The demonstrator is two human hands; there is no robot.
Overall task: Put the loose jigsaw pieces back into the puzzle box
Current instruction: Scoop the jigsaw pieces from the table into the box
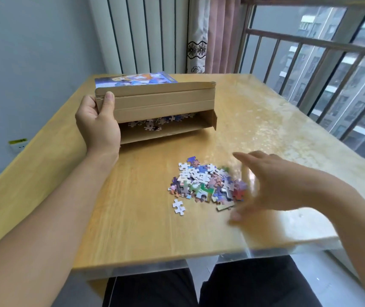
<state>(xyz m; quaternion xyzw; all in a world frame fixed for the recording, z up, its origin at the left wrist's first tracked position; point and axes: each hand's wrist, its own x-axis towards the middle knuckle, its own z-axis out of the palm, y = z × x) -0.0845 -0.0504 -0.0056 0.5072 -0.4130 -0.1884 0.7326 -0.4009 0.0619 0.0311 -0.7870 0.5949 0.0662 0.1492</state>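
A pale wooden table [132, 218] stands by the window, its right side glossy with glare. Toward the back left sits a cardboard puzzle box [161, 107], its printed face turned up and away, its near flap folded down onto the tabletop, some pieces visible inside. Nearer the front, right of centre, lies a heap of loose pieces [208, 182], coloured and white faces mixed. One white piece [178, 207] lies just apart at the heap's near left edge.
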